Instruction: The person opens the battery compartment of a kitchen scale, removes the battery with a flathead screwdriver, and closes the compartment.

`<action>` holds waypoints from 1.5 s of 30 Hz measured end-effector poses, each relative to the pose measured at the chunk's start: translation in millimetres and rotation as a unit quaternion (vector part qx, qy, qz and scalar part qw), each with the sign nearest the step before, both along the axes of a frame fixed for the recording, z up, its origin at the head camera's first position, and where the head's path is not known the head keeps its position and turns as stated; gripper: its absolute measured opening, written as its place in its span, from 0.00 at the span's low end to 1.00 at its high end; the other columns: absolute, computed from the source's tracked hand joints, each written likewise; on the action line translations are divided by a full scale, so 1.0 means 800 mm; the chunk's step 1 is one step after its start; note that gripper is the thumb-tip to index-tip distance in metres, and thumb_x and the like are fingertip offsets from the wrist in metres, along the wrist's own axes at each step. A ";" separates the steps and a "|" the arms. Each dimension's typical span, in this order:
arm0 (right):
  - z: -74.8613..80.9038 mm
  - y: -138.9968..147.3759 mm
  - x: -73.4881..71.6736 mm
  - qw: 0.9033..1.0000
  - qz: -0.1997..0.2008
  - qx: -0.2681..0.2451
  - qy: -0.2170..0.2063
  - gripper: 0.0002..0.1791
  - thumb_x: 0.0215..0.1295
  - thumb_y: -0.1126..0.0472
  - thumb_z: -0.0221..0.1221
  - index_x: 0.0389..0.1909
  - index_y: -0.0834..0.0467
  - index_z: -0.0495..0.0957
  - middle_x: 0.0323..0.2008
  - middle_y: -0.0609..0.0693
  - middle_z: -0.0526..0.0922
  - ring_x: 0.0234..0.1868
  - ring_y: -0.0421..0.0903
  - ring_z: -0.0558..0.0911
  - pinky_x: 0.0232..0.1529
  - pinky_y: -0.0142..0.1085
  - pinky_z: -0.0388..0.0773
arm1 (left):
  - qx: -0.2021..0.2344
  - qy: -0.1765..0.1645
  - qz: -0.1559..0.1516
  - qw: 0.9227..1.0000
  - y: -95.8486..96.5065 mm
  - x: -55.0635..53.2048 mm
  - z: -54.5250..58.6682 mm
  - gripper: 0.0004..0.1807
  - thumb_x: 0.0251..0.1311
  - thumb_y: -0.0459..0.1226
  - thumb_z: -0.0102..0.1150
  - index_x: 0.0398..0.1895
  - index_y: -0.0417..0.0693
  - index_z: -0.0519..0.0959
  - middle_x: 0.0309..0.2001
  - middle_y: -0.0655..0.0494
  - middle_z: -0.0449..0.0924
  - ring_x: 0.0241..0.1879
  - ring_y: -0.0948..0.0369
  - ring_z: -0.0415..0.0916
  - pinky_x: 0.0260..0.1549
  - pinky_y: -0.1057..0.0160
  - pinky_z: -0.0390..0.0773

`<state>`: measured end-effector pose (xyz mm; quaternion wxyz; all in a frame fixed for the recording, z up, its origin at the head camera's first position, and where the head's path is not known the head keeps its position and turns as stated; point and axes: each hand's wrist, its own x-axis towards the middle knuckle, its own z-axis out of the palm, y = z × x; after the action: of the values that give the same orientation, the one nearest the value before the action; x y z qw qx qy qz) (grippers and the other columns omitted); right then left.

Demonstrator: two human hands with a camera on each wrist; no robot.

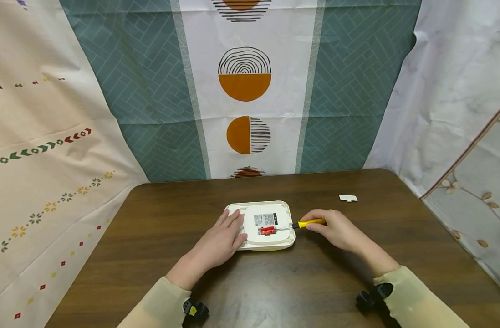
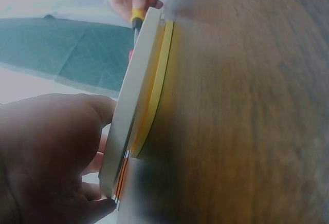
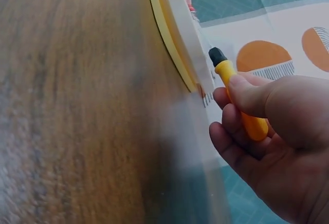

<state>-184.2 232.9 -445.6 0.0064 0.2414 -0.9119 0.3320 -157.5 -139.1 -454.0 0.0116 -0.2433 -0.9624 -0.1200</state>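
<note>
A white rounded device with a printed label lies on the table, its underside yellow in both wrist views. On its upper face, below the label, is a red battery. My left hand rests on the device's left end, fingers extended over the top and thumb near the front edge. My right hand holds a screwdriver by its yellow handle, pinched between thumb and fingers. The screwdriver's metal shaft points left across the device, its tip right at the battery's right end.
A small white cover piece lies on the brown wooden table, to the right and behind the device. Patterned cloth hangs behind the table and along both sides. Each wrist wears a black camera mount.
</note>
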 end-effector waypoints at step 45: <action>-0.003 -0.005 0.003 1.000 -0.013 -0.025 -0.013 0.12 0.75 0.62 0.71 0.53 0.43 0.92 0.50 0.39 0.91 0.51 0.44 0.86 0.55 0.49 0.84 | 0.005 0.004 -0.004 1.000 0.000 0.000 0.001 0.35 0.85 0.51 0.55 0.83 0.37 0.68 0.85 0.40 0.60 0.86 0.37 0.51 0.81 0.42 0.61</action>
<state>-181.5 229.1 -448.1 0.0051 0.2252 -0.9061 0.3580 -157.3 -139.2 -453.5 0.0164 -0.2472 -0.9609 -0.1237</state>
